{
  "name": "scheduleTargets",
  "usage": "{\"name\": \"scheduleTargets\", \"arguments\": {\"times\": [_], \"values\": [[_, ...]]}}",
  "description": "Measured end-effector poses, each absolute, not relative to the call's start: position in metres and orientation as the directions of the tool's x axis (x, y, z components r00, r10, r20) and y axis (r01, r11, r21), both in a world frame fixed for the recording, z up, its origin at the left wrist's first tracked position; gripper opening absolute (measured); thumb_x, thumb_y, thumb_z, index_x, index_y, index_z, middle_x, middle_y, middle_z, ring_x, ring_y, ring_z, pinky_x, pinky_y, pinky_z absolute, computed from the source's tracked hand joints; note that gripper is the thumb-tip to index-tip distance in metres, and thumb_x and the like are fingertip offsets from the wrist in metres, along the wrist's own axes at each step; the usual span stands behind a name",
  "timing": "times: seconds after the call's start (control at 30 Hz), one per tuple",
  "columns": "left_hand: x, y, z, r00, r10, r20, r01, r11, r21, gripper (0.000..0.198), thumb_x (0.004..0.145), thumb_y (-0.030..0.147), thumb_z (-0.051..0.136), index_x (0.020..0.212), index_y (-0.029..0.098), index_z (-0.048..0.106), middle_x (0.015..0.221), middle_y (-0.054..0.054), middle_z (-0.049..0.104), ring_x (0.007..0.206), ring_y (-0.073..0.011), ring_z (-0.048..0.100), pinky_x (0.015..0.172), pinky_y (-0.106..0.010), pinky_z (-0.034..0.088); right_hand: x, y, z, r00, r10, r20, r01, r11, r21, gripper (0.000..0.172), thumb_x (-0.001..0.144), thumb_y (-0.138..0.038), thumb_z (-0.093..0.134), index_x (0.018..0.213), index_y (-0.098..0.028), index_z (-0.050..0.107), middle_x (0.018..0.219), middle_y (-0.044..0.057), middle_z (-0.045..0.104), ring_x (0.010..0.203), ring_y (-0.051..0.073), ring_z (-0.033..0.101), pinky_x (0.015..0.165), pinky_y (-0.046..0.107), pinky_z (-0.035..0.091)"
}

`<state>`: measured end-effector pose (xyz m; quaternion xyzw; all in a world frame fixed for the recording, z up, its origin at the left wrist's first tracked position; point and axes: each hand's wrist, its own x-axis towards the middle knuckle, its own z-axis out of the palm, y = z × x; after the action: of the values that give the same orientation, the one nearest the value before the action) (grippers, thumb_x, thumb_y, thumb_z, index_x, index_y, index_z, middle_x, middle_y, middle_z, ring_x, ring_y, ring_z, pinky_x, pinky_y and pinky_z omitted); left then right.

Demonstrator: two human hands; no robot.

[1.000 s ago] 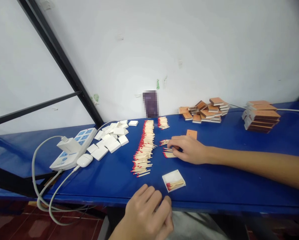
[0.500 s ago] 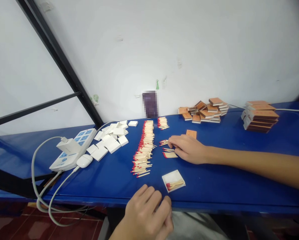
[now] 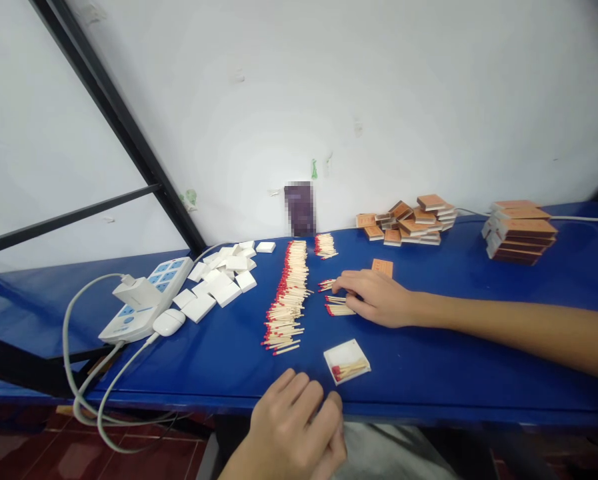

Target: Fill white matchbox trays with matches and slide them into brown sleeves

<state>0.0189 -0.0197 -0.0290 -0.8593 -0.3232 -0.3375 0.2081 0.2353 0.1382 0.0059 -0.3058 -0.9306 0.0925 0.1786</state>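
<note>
My right hand (image 3: pixel 371 298) is over two small groups of red-tipped matches (image 3: pixel 339 307), fingers bent down with the tips on or among the sticks. The fingertips are partly hidden, and the matches reach under them. At the table's front edge rests my left hand (image 3: pixel 299 423), curled into a loose fist with nothing showing in it. Just beyond it lies a white matchbox tray (image 3: pixel 347 350) holding several matches along its near side. A long row of matches (image 3: pixel 287 293) runs away from me, left of my right hand. A smaller match group (image 3: pixel 325 245) lies at the back.
White trays (image 3: pixel 223 273) are heaped on the left beside a power strip (image 3: pixel 149 297) with a plugged-in charger and cables. Orange matchbox sleeves or boxes (image 3: pixel 413 223) are piled at the back right. Farther right stands a stack of matchboxes (image 3: pixel 521 230). One orange piece (image 3: pixel 383 267) lies behind my right hand.
My right hand's fingers have shifted very slightly left over the small match groups. My left hand and the tray have not moved.
</note>
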Motion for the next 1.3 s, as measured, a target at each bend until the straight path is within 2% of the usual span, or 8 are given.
{"name": "scheduleTargets", "arguments": {"times": [0.13, 0.27, 0.4, 0.47, 0.6, 0.8, 1.3], "values": [[0.0189, -0.02, -0.0295, 0.563, 0.418, 0.713, 0.697, -0.704, -0.137, 0.013, 0.077, 0.009, 0.051, 0.083, 0.016, 0.061, 0.063, -0.001, 0.054, 0.058, -0.0179, 0.049, 0.061, -0.031, 0.044, 0.2352, 0.1376, 0.0071, -0.785, 0.553, 0.281, 0.486, 0.83, -0.275, 0.024, 0.09, -0.015, 0.042, 0.098, -0.017, 0.065, 0.089, 0.007, 0.064, 0.075, 0.019, 0.057, 0.071, 0.031, 0.04], [0.018, -0.0199, -0.0311, 0.566, 0.416, 0.711, 0.693, -0.708, -0.137, 0.013, 0.077, 0.011, 0.052, 0.084, 0.016, 0.062, 0.063, -0.001, 0.054, 0.058, -0.0181, 0.048, 0.06, -0.031, 0.043, 0.2352, 0.1376, 0.0075, -0.77, 0.556, 0.311, 0.476, 0.827, -0.299, 0.031, 0.092, -0.017, 0.041, 0.113, -0.016, 0.064, 0.095, 0.008, 0.065, 0.08, 0.02, 0.06, 0.073, 0.032, 0.042], [0.0174, -0.02, -0.0314, 0.561, 0.413, 0.717, 0.694, -0.707, -0.136, 0.014, 0.076, 0.01, 0.052, 0.084, 0.015, 0.062, 0.063, -0.002, 0.054, 0.059, -0.0184, 0.048, 0.059, -0.032, 0.043, 0.2356, 0.1371, 0.0068, -0.801, 0.517, 0.3, 0.434, 0.848, -0.303, 0.026, 0.093, -0.019, 0.042, 0.101, -0.017, 0.067, 0.092, 0.007, 0.065, 0.078, 0.019, 0.059, 0.071, 0.031, 0.043], [0.0177, -0.02, -0.031, 0.564, 0.415, 0.714, 0.69, -0.712, -0.131, 0.013, 0.076, 0.009, 0.052, 0.083, 0.015, 0.062, 0.063, -0.001, 0.053, 0.058, -0.0181, 0.047, 0.059, -0.031, 0.042, 0.2358, 0.1368, 0.0059, -0.798, 0.502, 0.333, 0.409, 0.857, -0.313, 0.027, 0.094, -0.02, 0.042, 0.105, -0.017, 0.066, 0.092, 0.007, 0.066, 0.079, 0.019, 0.06, 0.071, 0.031, 0.044], [0.0183, -0.0195, -0.031, 0.56, 0.415, 0.717, 0.691, -0.711, -0.128, 0.012, 0.076, 0.009, 0.053, 0.083, 0.015, 0.061, 0.063, -0.001, 0.053, 0.058, -0.018, 0.046, 0.06, -0.031, 0.042, 0.2355, 0.1371, 0.0046, -0.774, 0.536, 0.339, 0.428, 0.836, -0.345, 0.031, 0.094, -0.026, 0.046, 0.119, -0.016, 0.063, 0.086, 0.005, 0.063, 0.072, 0.017, 0.057, 0.067, 0.029, 0.043], [0.0178, -0.0189, -0.0312, 0.566, 0.411, 0.715, 0.687, -0.714, -0.133, 0.012, 0.077, 0.01, 0.053, 0.083, 0.015, 0.062, 0.063, -0.001, 0.052, 0.059, -0.0181, 0.045, 0.06, -0.031, 0.042, 0.2343, 0.1384, 0.0051, -0.771, 0.565, 0.294, 0.446, 0.809, -0.382, 0.032, 0.093, -0.035, 0.052, 0.115, -0.016, 0.064, 0.084, 0.004, 0.062, 0.067, 0.016, 0.056, 0.063, 0.028, 0.04], [0.017, -0.0185, -0.0313, 0.568, 0.415, 0.711, 0.686, -0.716, -0.13, 0.012, 0.076, 0.011, 0.053, 0.083, 0.015, 0.062, 0.063, -0.001, 0.052, 0.059, -0.0184, 0.045, 0.059, -0.032, 0.042, 0.2344, 0.1393, 0.0038, -0.76, 0.575, 0.304, 0.452, 0.803, -0.388, 0.038, 0.096, -0.041, 0.049, 0.119, -0.014, 0.064, 0.082, 0.005, 0.062, 0.067, 0.016, 0.055, 0.063, 0.028, 0.04]]}}
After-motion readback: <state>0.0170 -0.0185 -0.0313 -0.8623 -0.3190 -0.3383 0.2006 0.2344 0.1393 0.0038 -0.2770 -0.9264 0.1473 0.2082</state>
